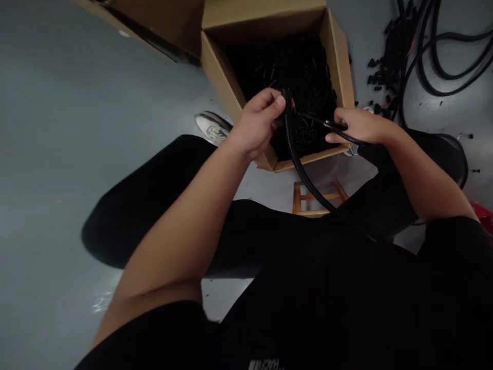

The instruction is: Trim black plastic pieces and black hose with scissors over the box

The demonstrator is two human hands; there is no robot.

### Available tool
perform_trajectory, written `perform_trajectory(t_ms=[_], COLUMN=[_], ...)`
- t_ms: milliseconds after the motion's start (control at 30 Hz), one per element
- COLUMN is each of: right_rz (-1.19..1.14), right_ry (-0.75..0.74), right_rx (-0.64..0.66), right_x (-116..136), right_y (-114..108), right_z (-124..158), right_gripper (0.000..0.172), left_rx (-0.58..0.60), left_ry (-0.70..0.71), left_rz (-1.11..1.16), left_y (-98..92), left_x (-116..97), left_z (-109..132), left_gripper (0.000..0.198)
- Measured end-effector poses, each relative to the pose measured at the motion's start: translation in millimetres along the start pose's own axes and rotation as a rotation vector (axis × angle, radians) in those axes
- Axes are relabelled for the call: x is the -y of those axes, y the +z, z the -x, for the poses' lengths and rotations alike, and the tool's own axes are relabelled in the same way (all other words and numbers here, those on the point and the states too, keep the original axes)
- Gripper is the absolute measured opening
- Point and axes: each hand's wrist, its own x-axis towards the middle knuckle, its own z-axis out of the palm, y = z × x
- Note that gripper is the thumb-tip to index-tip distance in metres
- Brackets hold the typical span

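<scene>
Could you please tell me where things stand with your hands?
Left hand gripping black corrugated hose. Right hand on thin black cable. Over cardboard box of small black pieces.

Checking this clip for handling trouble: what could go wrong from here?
The black corrugated hose in the left hand droops loosely toward the lap and could snag. The thin black tube in the right hand sits directly above the open cardboard box, so a slip might drop it among the small black pieces, where it could be hard to spot.
</scene>
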Motion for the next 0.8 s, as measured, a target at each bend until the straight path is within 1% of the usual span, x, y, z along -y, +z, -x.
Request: perform_trajectory(t_ms=[67, 167, 267, 333, 400, 500, 567, 633, 700, 733, 800], right_rz=[0.012, 0.03, 0.049, 0.053, 0.046, 0.021, 0.011, 0.013, 0.018, 0.018, 0.018], right_ry=[-0.016, -0.009, -0.001, 0.009, 0.035, 0.075, 0.092, 0.098, 0.08, 0.056, -0.007], right_rx=[0.04, 0.047, 0.017, -0.013, -0.057, -0.134, -0.148, -0.141, -0.141, -0.144, -0.151], right_x=[1, 9, 18, 20, 20, 20, 20, 21, 20, 20, 20], right_y=[1, 4, 6, 7, 8, 12, 15, 18, 19, 19, 17], right_z=[1, 3, 5, 6, 6, 3, 1, -1, -1, 0, 3], right_gripper=[0.039, 0.037, 0.035, 0.036, 0.037, 0.038, 0.038, 0.038, 0.037, 0.038, 0.044], left_rx=[0.006, 0.049, 0.095, 0.1, 0.079, 0.074, 0.101, 0.106, 0.11, 0.13, 0.21], left_ry=[-0.005, -0.034, -0.059, -0.077, -0.099, -0.149, -0.176, -0.17, -0.161, -0.168, -0.209], left_rz=[-0.075, -0.134, -0.083, -0.029, 0.029, 0.087, 0.096, 0.099, 0.086, 0.074, 0.055], left_y=[1.6, 5.7, 5.3, 2.7, 1.2, 4.9, 10.7, 16.6, 20.5, 21.5, 21.7], left_x=[-4, -5, -2, 1, 4, 9, 9, 7, 3, 1, -4], left_z=[1, 3, 3, 2, 2, 4, 8, 12, 15, 17, 19], left_gripper=[0.037, 0.036, 0.025, 0.019, 0.023, 0.037, 0.037, 0.034, 0.03, 0.028, 0.025])
